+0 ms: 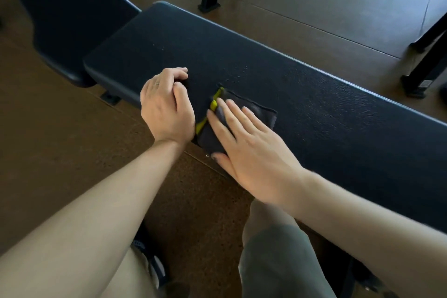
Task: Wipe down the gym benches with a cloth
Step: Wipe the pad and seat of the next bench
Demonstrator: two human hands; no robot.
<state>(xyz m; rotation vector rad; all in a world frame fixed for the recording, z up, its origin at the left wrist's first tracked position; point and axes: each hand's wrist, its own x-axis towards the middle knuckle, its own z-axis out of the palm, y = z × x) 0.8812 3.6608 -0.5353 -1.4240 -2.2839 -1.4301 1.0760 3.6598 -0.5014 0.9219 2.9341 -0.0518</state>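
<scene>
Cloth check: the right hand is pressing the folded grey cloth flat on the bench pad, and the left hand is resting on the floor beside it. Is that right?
Not quite. The head view shows the left hand resting on the bench pad, fingers curled, just left of the cloth, not on the floor. The rest holds: the right hand presses the folded grey cloth flat on the pad.

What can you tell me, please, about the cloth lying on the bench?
The cloth is dark grey with a bright yellow-green edge, soft like microfibre, and folded into a rough rectangle. It lies flat on the long black bench pad, near its front edge. The right hand presses on it with straight fingers; the left hand rests curled beside its left edge. A few droplets sit beyond it.
</scene>
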